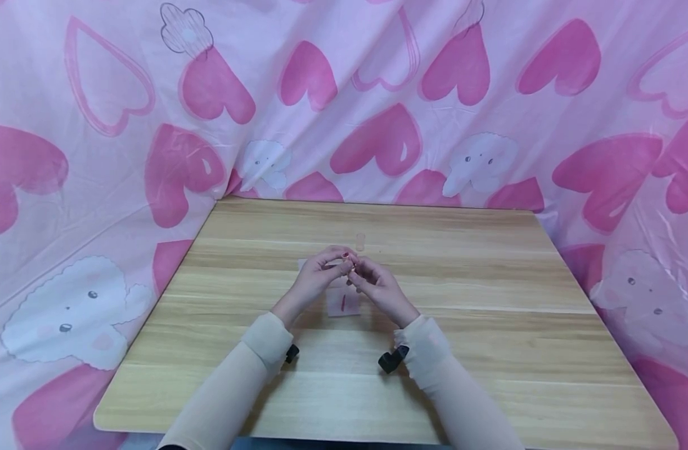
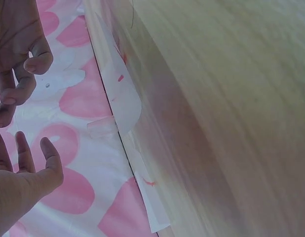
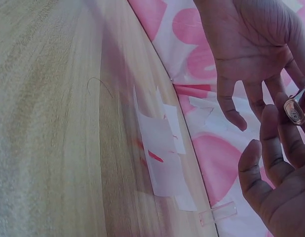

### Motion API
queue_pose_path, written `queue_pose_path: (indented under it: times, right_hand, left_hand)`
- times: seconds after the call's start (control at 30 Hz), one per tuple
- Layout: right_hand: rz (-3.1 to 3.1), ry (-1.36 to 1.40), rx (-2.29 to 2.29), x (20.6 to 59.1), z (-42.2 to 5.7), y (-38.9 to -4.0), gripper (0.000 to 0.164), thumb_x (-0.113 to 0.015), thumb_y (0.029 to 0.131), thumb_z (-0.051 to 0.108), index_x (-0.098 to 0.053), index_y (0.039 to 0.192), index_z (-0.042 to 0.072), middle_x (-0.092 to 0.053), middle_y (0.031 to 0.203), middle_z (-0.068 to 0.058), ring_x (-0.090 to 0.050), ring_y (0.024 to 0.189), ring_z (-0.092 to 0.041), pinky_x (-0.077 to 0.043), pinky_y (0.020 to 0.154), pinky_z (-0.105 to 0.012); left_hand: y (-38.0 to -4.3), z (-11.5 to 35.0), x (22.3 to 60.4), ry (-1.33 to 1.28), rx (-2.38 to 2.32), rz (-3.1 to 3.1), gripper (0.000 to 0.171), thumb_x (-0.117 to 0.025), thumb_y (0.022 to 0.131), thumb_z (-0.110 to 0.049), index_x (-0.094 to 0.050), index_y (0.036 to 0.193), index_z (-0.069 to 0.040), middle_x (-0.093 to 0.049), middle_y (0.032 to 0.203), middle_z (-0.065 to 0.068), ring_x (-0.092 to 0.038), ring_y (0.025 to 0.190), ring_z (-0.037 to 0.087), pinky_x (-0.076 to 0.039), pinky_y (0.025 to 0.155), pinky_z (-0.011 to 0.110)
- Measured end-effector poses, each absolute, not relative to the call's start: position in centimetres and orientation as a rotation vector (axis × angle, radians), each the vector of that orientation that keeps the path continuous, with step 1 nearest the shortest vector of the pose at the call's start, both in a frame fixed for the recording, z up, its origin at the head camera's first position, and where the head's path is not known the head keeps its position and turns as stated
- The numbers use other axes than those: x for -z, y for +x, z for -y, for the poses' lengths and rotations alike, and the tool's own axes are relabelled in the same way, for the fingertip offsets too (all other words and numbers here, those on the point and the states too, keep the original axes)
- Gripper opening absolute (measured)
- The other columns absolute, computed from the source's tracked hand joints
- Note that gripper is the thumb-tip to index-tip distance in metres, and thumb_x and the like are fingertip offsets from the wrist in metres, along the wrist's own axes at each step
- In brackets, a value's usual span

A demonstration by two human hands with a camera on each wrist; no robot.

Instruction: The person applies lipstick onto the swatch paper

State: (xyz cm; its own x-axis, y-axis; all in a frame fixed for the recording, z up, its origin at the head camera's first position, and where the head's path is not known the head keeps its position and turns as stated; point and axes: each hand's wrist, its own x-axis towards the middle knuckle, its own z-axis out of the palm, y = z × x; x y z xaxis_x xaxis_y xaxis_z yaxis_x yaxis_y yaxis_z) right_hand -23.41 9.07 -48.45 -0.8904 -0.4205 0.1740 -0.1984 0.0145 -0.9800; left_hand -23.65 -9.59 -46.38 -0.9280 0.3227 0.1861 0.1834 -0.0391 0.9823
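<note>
In the head view my two hands meet above the middle of the table around a small lipstick with a shiny rose-gold tube and a dark red end [image 1: 346, 255]. My left hand [image 1: 325, 267] pinches it between thumb and forefinger. From the other side my right hand [image 1: 377, 286] pinches its lower part. The right wrist view shows its oval metallic end [image 3: 294, 111] between the hands, partly covered by fingers. Below the hands lies white paper [image 1: 352, 307] bearing a red stroke; in the right wrist view several red marks cross the overlapping sheets [image 3: 167, 182].
Beyond my hands a small clear cap-like tube [image 1: 360, 241] lies on the wooden table [image 1: 490, 350]. A pink heart-patterned curtain [image 1: 299, 144] hangs round the back and sides. A thin hair-like strand [image 3: 97, 79] shows on the wood.
</note>
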Motion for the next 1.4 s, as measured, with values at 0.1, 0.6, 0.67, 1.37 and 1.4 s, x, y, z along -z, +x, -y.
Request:
queue_pose_path:
  times: [0.1, 0.6, 0.67, 1.37, 1.4]
  right_hand:
    - [-2.098, -0.645, 1.987, 48.5, -9.1, -23.4, 0.030, -0.061, 0.102, 0.016, -0.061, 0.127, -0.001, -0.063, 0.107, -0.021, -0.062, 0.093, -0.019, -0.052, 0.074, -0.029]
    - [-1.841, -0.781, 1.980, 48.7, -10.1, -23.6, 0.046, -0.050, 0.107, 0.018, -0.045, 0.148, -0.002, -0.063, 0.110, -0.009, -0.061, 0.098, -0.020, -0.054, 0.085, -0.043]
    - [-1.878, -0.759, 1.977, 48.6, -10.0, -23.6, 0.046, -0.051, 0.107, 0.019, -0.045, 0.149, 0.001, -0.064, 0.111, -0.011, -0.061, 0.097, -0.019, -0.054, 0.084, -0.041]
    - [-1.994, -0.638, 1.997, 48.6, -10.1, -23.6, 0.035, -0.056, 0.105, 0.026, -0.059, 0.131, 0.002, -0.061, 0.116, -0.026, -0.061, 0.099, -0.023, -0.054, 0.084, -0.041]
    - [-1.995, -0.623, 2.008, 48.7, -10.1, -23.6, 0.036, -0.056, 0.105, 0.026, -0.059, 0.131, 0.002, -0.063, 0.116, -0.022, -0.061, 0.099, -0.022, -0.053, 0.083, -0.041]
  left_hand:
    - [-23.7, 9.6, 46.5, 0.564, -2.107, -2.116, 0.025, -0.064, 0.100, -0.018, -0.070, 0.118, -0.001, -0.061, 0.130, 0.006, -0.056, 0.125, 0.026, -0.051, 0.101, 0.041]
    - [-23.7, 9.9, 46.6, 0.719, -2.090, -2.026, 0.033, -0.060, 0.102, -0.021, -0.066, 0.126, 0.002, -0.059, 0.139, 0.007, -0.052, 0.131, 0.022, -0.043, 0.107, 0.045]
    - [-23.7, 9.9, 46.6, 0.691, -2.089, -2.054, 0.031, -0.061, 0.102, -0.021, -0.068, 0.121, 0.002, -0.059, 0.137, 0.005, -0.052, 0.130, 0.022, -0.044, 0.107, 0.045]
    - [-24.2, 9.6, 46.4, 0.596, -2.020, -2.213, 0.030, -0.063, 0.101, -0.030, -0.073, 0.122, -0.011, -0.063, 0.130, -0.002, -0.056, 0.125, 0.020, -0.046, 0.105, 0.042]
    - [-24.3, 9.5, 46.4, 0.582, -2.020, -2.217, 0.031, -0.063, 0.101, -0.031, -0.072, 0.123, -0.012, -0.063, 0.130, -0.002, -0.056, 0.125, 0.021, -0.047, 0.105, 0.043]
